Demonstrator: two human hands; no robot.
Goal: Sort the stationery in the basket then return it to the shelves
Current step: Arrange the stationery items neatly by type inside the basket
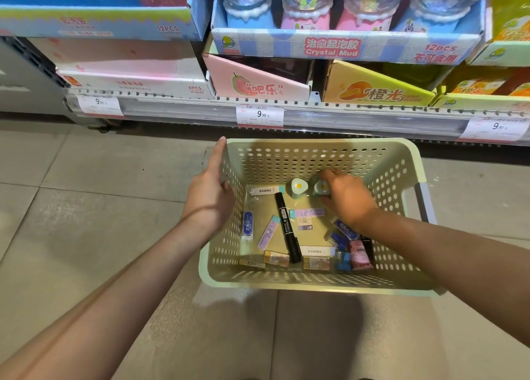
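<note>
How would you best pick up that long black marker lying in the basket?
Pinch the black marker across its narrow barrel near the middle, coming straight down from above. It lies flat on the basket floor with its long sides largely exposed there; its lower end sits among small boxes.

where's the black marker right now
In the head view the black marker lies on the basket floor, left of centre, between two purple erasers.

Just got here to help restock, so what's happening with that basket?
A person is sorting stationery in a perforated basket on the floor by the shelves. The left hand grips its left rim; the right hand is inside, closing on an egg-print item. A black marker and erasers lie loose in it.
</note>
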